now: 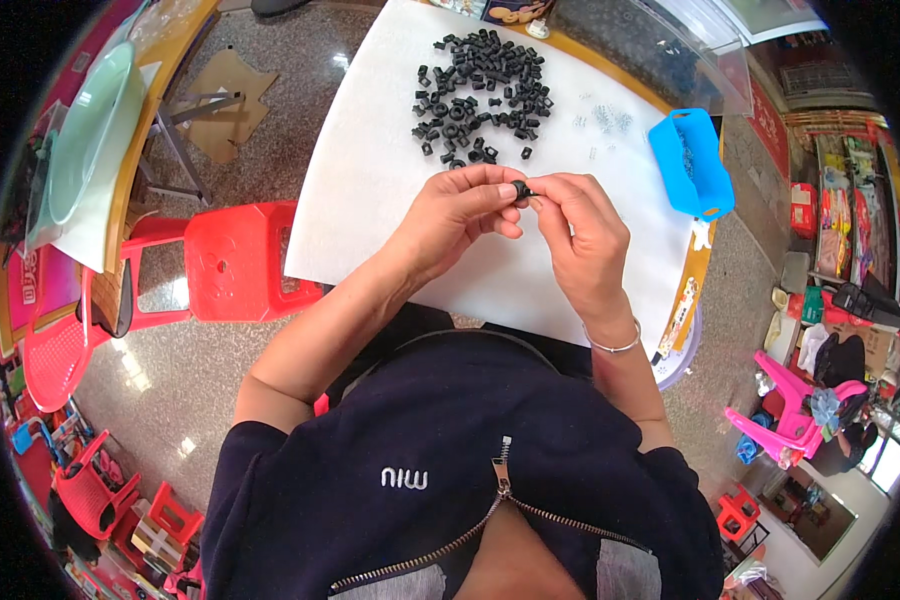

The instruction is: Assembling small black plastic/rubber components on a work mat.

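Over the white-covered table (370,210), my left hand (460,212) pinches a small black plastic part (520,190) between thumb and fingertips. My right hand (585,225) meets it from the other side, its thumb and forefinger closed on something thin and tiny at the part's edge, too small to name. Just beyond my fingers lies a spread pile of similar black plastic parts (485,70), some of them ring-shaped. Right of the pile, small shiny metal bits (610,120) are scattered on the white cover.
A blue plastic basket (711,185) with small bits inside stands at the table's right edge. To the left is a red stool (232,262), with a side table bearing a pale green basin (92,135) beyond. A pink stool (792,415) lies on the right.
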A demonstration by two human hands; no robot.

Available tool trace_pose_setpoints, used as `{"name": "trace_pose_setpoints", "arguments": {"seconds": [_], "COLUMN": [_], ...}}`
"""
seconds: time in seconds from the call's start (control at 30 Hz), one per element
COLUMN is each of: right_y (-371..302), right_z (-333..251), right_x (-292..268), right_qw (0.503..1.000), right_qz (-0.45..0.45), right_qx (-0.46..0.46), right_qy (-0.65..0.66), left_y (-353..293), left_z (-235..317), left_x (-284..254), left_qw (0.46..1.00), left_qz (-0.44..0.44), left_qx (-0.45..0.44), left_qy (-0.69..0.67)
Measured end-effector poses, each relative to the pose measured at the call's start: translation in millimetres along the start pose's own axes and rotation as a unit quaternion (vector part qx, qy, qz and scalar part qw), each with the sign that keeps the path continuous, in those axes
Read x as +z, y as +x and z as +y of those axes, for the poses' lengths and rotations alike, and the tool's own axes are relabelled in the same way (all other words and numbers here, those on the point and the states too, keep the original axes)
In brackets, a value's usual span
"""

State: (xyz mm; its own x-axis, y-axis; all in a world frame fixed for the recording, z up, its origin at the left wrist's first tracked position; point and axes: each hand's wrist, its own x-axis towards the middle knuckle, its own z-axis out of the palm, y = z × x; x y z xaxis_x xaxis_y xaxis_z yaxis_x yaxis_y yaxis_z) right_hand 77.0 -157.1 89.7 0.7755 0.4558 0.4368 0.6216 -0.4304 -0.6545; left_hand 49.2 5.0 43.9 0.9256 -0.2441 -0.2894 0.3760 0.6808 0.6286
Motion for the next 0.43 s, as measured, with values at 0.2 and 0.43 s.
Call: {"name": "trace_pose_setpoints", "arguments": {"seconds": [0.2,0.43], "right_y": [-1.2,-2.7], "right_z": [4.1,8.2], "right_x": [5.9,10.1], "right_qw": [1.000,0.993], "right_qz": [-0.002,-0.016], "right_qx": [-0.029,-0.080], "right_qy": [-0.006,-0.083], "left_y": [1.0,4.3], "left_z": [-0.4,-2.0], "left_x": [-3.2,-8.9], "left_qw": [1.000,0.998], "left_qz": [0.005,0.010], "left_qx": [0.000,0.001], "left_qy": [0.006,0.057]}}
